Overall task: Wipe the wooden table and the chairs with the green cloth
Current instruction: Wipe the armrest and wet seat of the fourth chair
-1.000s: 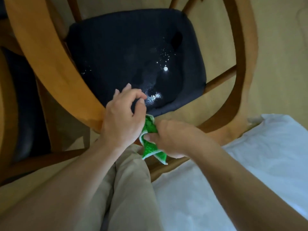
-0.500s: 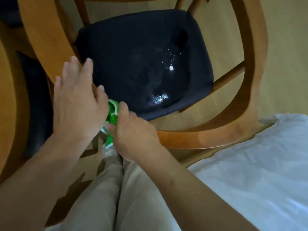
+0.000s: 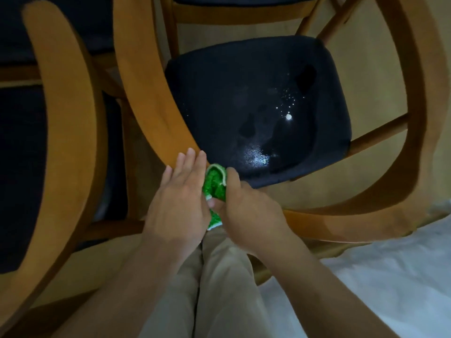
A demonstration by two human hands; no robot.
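Since half a second ago the left hand (image 3: 179, 203) has drawn in from the upper left of the frame toward the centre; its fingers lie straight and flat, tips on the curved wooden rail (image 3: 151, 98) of the chair, holding nothing. The right hand (image 3: 246, 213) has stayed curled round the green cloth (image 3: 214, 185), which is bunched at the centre of the frame, between the two hands and against the rail. A second ago the pair worked further right along that rail, so the wiping seems to be travelling leftward round the chair's back, with the left hand steadying.

The dark seat cushion (image 3: 256, 106), upper right of centre, shows shiny wet patches and bright specks, probably not yet wiped. A second chair (image 3: 66, 118) stands at the left. No containers are in view.
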